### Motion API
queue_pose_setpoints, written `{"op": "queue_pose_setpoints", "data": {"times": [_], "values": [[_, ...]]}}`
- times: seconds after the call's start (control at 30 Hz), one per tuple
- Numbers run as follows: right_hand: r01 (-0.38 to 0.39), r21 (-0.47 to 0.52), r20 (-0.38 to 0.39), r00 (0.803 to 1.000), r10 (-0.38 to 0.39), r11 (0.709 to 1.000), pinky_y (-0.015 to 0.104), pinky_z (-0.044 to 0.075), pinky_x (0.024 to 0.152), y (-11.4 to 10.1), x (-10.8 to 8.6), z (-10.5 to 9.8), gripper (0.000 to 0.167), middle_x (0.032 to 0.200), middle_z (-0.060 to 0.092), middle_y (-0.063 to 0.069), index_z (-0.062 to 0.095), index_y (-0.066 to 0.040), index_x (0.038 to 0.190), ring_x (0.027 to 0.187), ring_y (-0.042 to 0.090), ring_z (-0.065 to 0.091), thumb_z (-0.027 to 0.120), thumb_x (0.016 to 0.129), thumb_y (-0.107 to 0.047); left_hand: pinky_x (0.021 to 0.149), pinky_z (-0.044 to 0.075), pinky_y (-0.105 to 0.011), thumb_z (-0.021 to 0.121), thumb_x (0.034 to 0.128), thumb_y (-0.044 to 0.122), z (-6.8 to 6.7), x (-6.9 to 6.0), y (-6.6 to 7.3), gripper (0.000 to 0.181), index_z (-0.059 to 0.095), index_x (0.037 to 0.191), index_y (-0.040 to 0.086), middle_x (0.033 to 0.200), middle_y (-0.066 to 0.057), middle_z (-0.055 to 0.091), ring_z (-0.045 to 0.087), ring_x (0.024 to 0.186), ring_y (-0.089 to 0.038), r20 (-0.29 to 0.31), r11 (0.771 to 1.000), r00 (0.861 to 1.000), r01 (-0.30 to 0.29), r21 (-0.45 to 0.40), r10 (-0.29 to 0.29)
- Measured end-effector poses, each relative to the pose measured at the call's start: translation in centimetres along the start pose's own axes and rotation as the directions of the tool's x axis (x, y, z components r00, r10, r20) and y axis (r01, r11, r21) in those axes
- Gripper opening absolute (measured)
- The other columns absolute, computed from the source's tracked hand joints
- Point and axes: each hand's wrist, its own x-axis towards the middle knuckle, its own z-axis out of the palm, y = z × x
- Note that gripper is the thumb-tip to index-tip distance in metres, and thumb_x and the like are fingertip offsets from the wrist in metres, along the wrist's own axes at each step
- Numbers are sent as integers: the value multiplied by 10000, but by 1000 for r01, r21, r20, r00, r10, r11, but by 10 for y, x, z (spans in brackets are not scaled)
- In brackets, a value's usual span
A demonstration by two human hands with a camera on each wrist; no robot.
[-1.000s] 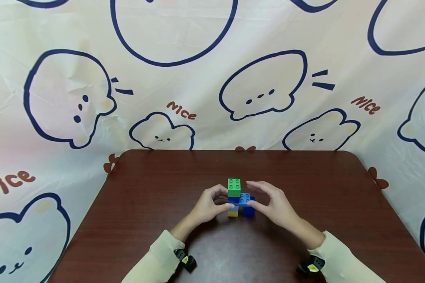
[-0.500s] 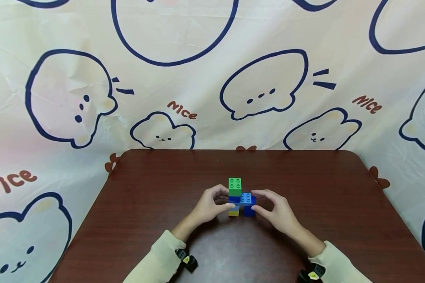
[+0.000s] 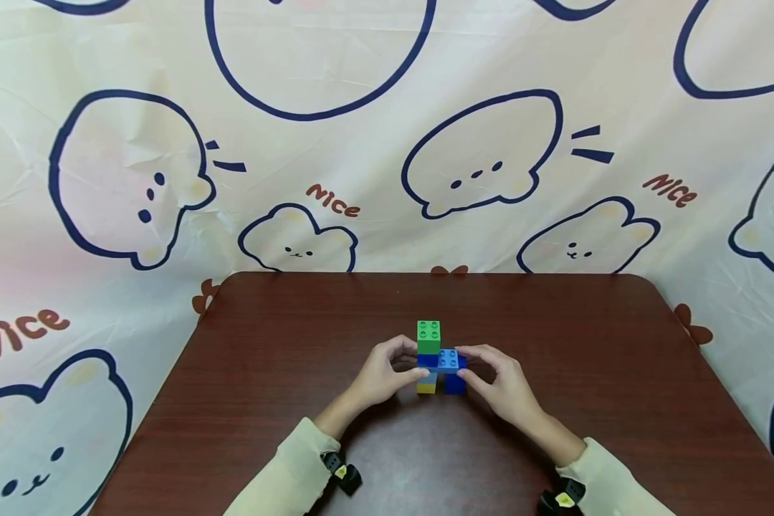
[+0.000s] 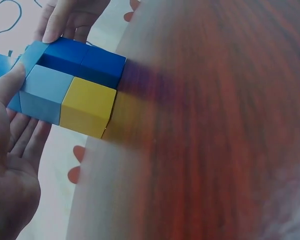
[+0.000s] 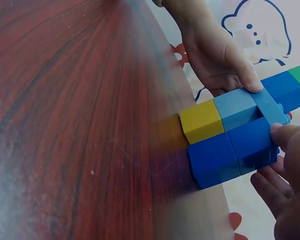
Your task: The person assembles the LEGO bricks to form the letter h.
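Observation:
A small build of toy building bricks stands on the table between the hands. Its left column has a yellow brick [image 4: 87, 107] at the bottom and a light blue brick [image 5: 235, 107] above. Beside that column are two dark blue bricks [image 5: 215, 160]. A thin light blue plate [image 5: 268, 106] bridges both columns, topped on the left by another dark blue brick [image 5: 282, 92] and a green brick [image 3: 428, 337]. My left hand [image 3: 377, 373] pinches the build's left side, thumb on the plate's near edge. On the right side, my right hand [image 3: 509, 383] pinches it near the plate.
The brown wooden table [image 3: 264, 322] extends around the bricks. Behind it hangs a pale cloth [image 3: 374, 158] printed with cartoon animals. Each wrist wears a small black camera, such as the left one [image 3: 342, 473].
My right hand shifted right from in front of the plate and now pinches the build's right side. The green brick sits slightly higher in the head view. My left hand kept its hold.

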Motion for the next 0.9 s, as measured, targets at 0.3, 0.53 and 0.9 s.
{"op": "queue_pose_setpoints", "data": {"times": [0.3,0.53,0.9], "values": [[-3,-48,-25,1000,2,999,425,587,863,2,13,3,378,1158,709,67,690,-76,1289,1028,222,695,753,917,-50,908,574,-349,749,931,72,4,11,-4,308,627,1196,-26,1091,-156,696,690,1001,-271,-87,1000,996,-10,27,13],[-89,-42,-35,996,88,995,406,595,845,5,20,8,371,1176,694,101,678,-54,1307,999,225,700,728,940,-46,908,573,-352,721,963,114,11,20,-5,388,612,1288,-68,1133,-189,690,670,1041,-306,-180,994,984,3,109,16],[-174,-15,-11,985,174,985,403,596,841,11,22,10,350,1191,701,122,699,-57,1287,994,248,705,734,939,-60,840,566,-280,685,989,118,12,25,-3,494,533,1408,-95,1104,-131,575,598,952,-205,-193,961,981,72,266,-20]]}}
